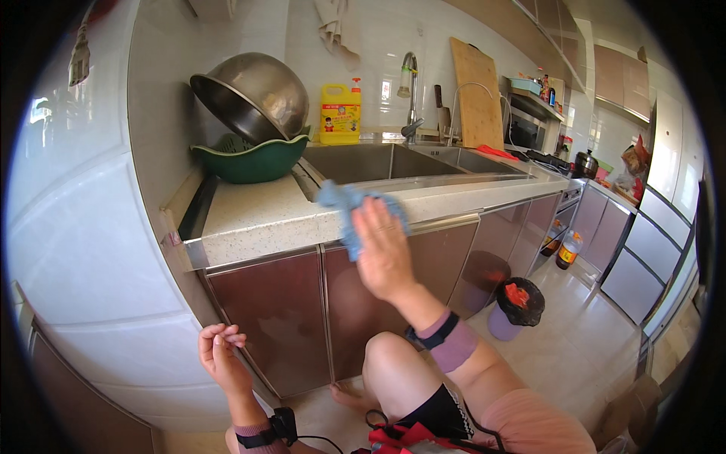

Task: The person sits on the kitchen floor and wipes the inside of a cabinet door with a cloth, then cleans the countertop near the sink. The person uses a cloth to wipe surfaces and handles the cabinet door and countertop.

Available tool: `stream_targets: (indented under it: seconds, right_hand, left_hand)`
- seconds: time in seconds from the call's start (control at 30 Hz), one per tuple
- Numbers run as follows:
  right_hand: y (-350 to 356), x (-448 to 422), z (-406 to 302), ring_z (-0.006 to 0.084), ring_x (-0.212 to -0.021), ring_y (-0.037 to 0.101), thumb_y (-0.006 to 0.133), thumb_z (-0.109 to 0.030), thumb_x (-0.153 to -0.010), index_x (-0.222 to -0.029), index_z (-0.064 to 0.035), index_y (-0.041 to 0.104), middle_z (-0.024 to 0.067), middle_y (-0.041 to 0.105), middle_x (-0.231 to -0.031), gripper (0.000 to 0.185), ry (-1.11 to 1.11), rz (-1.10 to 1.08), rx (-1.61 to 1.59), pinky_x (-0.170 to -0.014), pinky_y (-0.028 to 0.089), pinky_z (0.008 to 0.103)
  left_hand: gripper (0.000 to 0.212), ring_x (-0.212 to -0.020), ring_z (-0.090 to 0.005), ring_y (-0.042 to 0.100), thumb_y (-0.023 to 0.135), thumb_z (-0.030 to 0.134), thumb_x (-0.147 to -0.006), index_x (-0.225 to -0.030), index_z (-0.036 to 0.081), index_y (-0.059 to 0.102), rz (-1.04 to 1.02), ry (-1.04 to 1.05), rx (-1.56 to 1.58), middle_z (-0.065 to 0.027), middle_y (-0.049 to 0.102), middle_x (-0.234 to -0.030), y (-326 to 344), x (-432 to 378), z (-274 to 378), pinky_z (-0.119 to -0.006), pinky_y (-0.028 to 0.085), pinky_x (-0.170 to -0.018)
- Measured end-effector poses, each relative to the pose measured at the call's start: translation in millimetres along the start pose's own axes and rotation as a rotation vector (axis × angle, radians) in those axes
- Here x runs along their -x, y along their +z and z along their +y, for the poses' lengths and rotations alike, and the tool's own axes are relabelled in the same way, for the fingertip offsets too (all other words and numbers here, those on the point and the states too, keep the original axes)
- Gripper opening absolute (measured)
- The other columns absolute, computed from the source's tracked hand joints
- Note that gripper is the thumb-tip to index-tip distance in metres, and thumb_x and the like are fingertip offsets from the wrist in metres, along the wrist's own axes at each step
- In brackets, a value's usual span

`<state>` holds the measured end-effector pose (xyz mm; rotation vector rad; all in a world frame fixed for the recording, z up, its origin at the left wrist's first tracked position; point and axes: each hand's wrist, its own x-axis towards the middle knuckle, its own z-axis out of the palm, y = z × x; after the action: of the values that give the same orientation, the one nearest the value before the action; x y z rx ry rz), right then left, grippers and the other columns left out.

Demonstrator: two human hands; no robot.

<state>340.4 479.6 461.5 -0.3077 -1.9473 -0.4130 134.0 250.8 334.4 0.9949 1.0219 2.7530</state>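
My right hand (383,247) presses a light blue cloth (354,198) against the front edge of the pale speckled countertop (272,232), just before the steel double sink (363,162). The cloth is slightly blurred and part of it lies hidden under the palm. Low on the left, my left hand (221,352) is raised with fingers loosely bent and nothing in it, near the brown cabinet door (272,323). Both wrists wear black straps.
A steel bowl (266,85) leans in a green basket (249,162) on the counter's left end. Behind the sink stand a yellow detergent jug (340,116), a faucet (413,96), a cleaver (442,113) and a wooden cutting board (476,96). A lined purple bin (507,323) stands on the floor.
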Motion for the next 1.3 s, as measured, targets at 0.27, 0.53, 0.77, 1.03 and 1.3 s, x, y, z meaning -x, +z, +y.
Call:
stream_targets:
  seconds: [0.27, 0.53, 0.77, 1.03, 1.3]
  right_hand:
    - [-12.1, 35.4, 111.4, 0.0395, -0.145, 0.022, 0.04, -0.001, -0.088, -0.145, 0.0016, 0.037, 0.0239, 0.029, -0.154, 0.058, 0.386, 0.317, -0.156, -0.119, 0.016, 0.0462]
    - [40.4, -22.7, -88.4, 0.0424, -0.144, 0.024, 0.047, 0.0, -0.08, -0.145, 0.0039, 0.037, 0.0249, 0.033, -0.152, 0.065, 0.133, 0.189, -0.26, -0.115, 0.012, 0.0584]
    - [71.8, -56.8, -184.3, 0.0221, -0.142, 0.035, 0.044, -0.01, -0.088, -0.148, -0.0018, 0.034, 0.0103, 0.028, -0.158, 0.061, -0.244, -0.078, -0.493, -0.108, 0.037, 0.0308]
    - [37.8, -41.5, -92.2, 0.0237, -0.129, 0.05, 0.048, -0.014, -0.093, -0.133, -0.0058, 0.056, 0.0093, 0.051, -0.142, 0.041, -0.235, 0.093, -0.215, -0.111, 0.034, 0.0403]
    - [-19.8, 1.8, 39.2, 0.0274, -0.129, 0.051, 0.059, -0.005, -0.085, -0.119, -0.0049, 0.064, 0.0105, 0.059, -0.132, 0.034, -0.053, 0.152, 0.136, -0.111, 0.033, 0.0505]
  left_hand:
    - [0.012, -0.07, -0.0145, 0.064, 0.051, 0.011, -0.097, -0.102, 0.002, 0.058, -0.027, -0.032, -0.061, -0.0123, 0.068, -0.088, -0.2, -2.7, -0.9, -0.025, 0.05, -0.063]
    - [0.015, -0.087, -0.0149, 0.065, 0.054, 0.005, -0.095, -0.107, -0.001, 0.06, -0.112, -0.118, -0.125, -0.0114, 0.069, -0.099, 10.3, -2.3, -11.9, -0.027, 0.05, -0.082]
    - [0.018, -0.089, -0.0084, 0.057, 0.06, 0.011, -0.093, -0.107, 0.0, 0.062, 0.02, -0.162, -0.11, -0.0024, 0.065, -0.099, -11.7, -4.3, -47.5, -0.023, 0.047, -0.081]
    - [0.016, -0.071, -0.0167, 0.067, 0.052, 0.013, -0.096, -0.106, 0.002, 0.059, 0.01, -0.161, -0.121, -0.0148, 0.07, -0.096, 2.3, -13.0, -43.8, -0.025, 0.05, -0.062]
    - [0.015, -0.066, -0.0176, 0.068, 0.053, 0.015, -0.096, -0.104, 0.004, 0.059, -0.033, -0.147, 0.066, -0.0174, 0.071, -0.098, 20.9, -13.5, -69.5, -0.024, 0.052, -0.056]
